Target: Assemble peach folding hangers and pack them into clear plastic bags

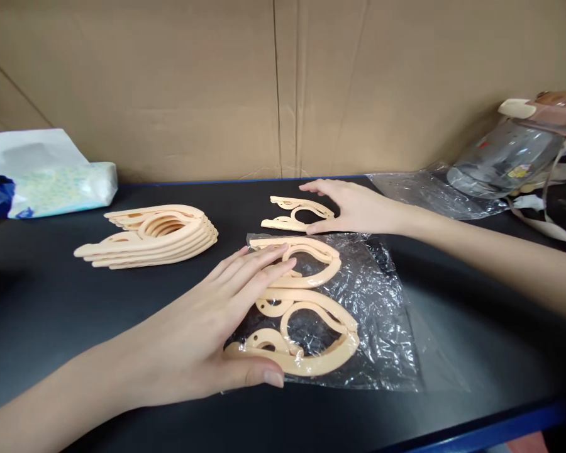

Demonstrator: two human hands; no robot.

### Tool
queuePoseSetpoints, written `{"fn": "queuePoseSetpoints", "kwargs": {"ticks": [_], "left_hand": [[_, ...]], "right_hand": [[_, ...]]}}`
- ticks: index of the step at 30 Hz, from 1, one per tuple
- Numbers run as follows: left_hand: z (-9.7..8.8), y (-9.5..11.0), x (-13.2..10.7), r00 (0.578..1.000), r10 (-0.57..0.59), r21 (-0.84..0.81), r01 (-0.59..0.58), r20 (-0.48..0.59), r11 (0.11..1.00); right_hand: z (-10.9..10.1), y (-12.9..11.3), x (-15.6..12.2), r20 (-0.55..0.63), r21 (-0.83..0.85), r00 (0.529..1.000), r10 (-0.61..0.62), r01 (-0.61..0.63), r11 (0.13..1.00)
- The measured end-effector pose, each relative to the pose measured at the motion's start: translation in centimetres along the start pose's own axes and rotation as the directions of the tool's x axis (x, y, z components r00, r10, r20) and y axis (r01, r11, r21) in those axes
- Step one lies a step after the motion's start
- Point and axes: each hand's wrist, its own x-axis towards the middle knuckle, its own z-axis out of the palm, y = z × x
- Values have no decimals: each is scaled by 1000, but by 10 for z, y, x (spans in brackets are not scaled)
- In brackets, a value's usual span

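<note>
My left hand (207,333) lies with fingers spread on a clear plastic bag (387,327). Inside the bag are two peach-coloured folding hangers, the nearer hanger (330,365) and a farther hanger (327,274), side by side and partly under my fingers. Behind the bag, a single folded hanger (306,204) rests on the black table. My right hand (346,204) is at its right end, thumb on the near side and fingers apart on the far side; the fingers do not look closed on it. To the left sits a stack of folded hangers (188,245).
A tissue pack (66,189) is at the left back. At the right back, another clear plastic bag (415,185) lies beside a tipped transparent bottle (504,157) with a strap. A cardboard wall (193,94) stands behind the black table (38,302), which has a blue edge.
</note>
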Motion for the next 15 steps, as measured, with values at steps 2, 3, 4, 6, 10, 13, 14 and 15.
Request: {"fn": "queuePoseSetpoints", "kwargs": {"ticks": [2,3,4,6,10,13,14,15], "left_hand": [[1,0,-1,1000,-4,-5,4,-7,1000],[1,0,-1,1000,-4,-5,4,-8,1000],[1,0,-1,1000,-4,-7,4,-9,1000],[1,1,0,1000,-3,-15,3,-11,1000],[1,0,1,999,5,-23,-6,-39,1000],[2,-5,1,998,11,-21,-12,-58,1000],[2,-8,0,999,11,-22,-12,-50,1000],[2,-10,0,999,11,-22,-11,-35,1000]], "right_hand": [[8,-4,7,22,-27,1000,6,-6,1000],[10,-6,10,32,-34,999,9,-8,999],[12,-7,11,41,-38,999,10,-9,999],[11,-8,13,45,-34,999,8,-7,999],[-1,-6,3,-5,-27,999,47,-48,999],[-21,-6,-19,-83,-40,992,96,-100,994],[-29,-7,-30,-106,-56,988,113,-119,991],[-37,-8,-42,-106,-71,986,132,-140,988]]}}
